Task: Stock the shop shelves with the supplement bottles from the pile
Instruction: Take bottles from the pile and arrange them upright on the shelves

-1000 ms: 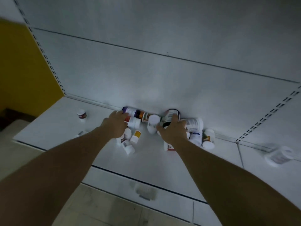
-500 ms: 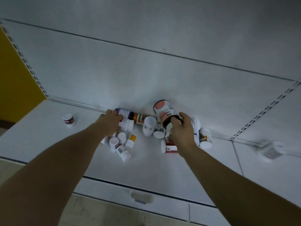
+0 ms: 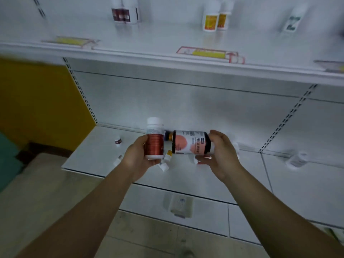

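Left hand (image 3: 138,157) clamps the upright red-labelled bottle (image 3: 154,140) and right hand (image 3: 219,153) the sideways dark bottle (image 3: 190,142); both look rigid, smooth and light, best gripped round the body.

Upper shelf (image 3: 167,43): bottles (image 3: 124,13) standing at rear. Lower shelf (image 3: 89,155): pile (image 3: 166,160) below both hands; lone bottle (image 3: 117,140) left of it.

Showing two bare forearms, left hand (image 3: 138,158) and right hand (image 3: 222,155) both uncovered. Wearing no sleeves within view, no gloves, no rings, no watch or wristband. Entering from the lower frame edge, forearms widening toward the camera under wide-angle distortion. Fingernails appearing short; finer detail blurring.
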`<state>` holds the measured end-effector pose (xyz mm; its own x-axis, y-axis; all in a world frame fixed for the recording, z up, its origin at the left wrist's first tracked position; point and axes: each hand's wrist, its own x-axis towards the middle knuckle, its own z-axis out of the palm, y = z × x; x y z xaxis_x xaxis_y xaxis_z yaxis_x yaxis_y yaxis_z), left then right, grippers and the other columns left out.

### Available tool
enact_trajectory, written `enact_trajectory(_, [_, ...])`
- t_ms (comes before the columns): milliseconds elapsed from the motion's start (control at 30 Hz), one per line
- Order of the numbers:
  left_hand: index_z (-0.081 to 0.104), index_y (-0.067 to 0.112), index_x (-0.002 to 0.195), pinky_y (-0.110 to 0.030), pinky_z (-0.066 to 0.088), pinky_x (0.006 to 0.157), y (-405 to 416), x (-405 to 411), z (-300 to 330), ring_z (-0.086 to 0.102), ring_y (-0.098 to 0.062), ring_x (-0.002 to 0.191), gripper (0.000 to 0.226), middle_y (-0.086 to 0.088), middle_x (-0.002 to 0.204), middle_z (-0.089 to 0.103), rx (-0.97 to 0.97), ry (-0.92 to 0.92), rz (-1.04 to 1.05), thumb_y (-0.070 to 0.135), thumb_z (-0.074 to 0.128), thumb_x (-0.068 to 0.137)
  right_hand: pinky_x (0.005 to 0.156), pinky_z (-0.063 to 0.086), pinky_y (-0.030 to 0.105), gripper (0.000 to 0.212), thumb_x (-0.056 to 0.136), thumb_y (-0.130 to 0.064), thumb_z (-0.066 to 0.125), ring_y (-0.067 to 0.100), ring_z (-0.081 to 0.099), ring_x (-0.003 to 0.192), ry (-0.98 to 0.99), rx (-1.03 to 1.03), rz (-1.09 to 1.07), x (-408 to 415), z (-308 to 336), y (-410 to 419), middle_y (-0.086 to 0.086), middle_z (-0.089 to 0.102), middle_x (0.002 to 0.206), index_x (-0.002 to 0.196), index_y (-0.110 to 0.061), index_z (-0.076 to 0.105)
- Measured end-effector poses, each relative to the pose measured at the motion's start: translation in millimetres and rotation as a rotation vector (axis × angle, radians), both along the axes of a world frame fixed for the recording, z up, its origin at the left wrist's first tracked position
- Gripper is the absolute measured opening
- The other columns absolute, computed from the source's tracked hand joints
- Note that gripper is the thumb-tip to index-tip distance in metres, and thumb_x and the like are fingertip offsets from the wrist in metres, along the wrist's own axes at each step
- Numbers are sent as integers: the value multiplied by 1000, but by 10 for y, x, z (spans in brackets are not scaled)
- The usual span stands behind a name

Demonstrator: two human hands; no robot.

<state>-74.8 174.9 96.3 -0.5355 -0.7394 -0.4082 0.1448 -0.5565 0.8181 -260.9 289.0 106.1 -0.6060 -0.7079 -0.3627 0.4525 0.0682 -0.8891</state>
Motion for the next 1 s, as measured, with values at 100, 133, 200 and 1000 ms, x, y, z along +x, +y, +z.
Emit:
enact_trajectory(100, [59,8,108,-35,45,70,351,188,277,60,-25,73,40,-14,87,63,21,108,-90,36,32,97,72,56,45,37,92,-13,53,33,62,98,-90,-123,-7,217,169,397,15,60,115,127,-22,46])
enact_trajectory(133, [60,9,105,-35,44,71,473,240,377,60,-24,72,39,-13,85,64,7,133,-118,37,33,97,77,56,45,40,91,-12,54,31,63,97,-104,-153,-22,284,215,523,15,61,114,128,-22,45])
enact_trajectory(200, [58,10,106,-35,43,71,707,337,516,60,-22,71,30,-11,86,64,-59,144,-169,31,39,95,78,55,41,43,88,-14,59,27,64,92,-98,-195,-61,415,294,769,14,64,108,129,-16,46])
enact_trajectory(1000, [53,3,121,-32,55,59,4281,-1779,2013,66,-23,72,38,-16,91,67,-207,402,-636,28,41,95,78,56,46,79,58,-21,70,32,64,92,212,-305,-305,-898,2161,4709,21,62,112,133,-4,48])
